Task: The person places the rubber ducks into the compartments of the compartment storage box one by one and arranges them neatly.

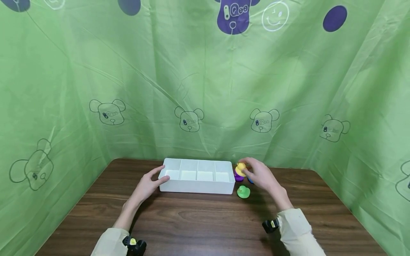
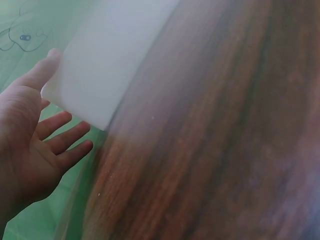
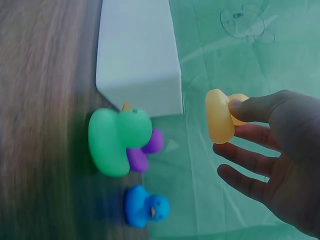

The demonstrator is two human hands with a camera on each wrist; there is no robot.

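Observation:
My right hand (image 1: 261, 175) pinches a yellow rubber duck (image 1: 241, 169) between thumb and fingers, raised beside the right end of a white box with four compartments (image 1: 196, 187). In the right wrist view, the duck (image 3: 220, 117) hangs clear of the box. Against the left end of the box, my left hand (image 1: 148, 185) rests with thumb and forefinger spread at its rim; in the left wrist view its other fingers (image 2: 67, 137) are loosely extended. By the box's right end are a green duck (image 1: 243, 192), a purple duck (image 1: 238, 177) and a blue duck (image 3: 142, 206).
The box stands near the back of a brown wooden table (image 1: 192, 220). Green cloth (image 1: 205, 78) printed with bear heads hangs behind and along both sides. Each wrist carries a black camera, such as the right one (image 1: 270, 225).

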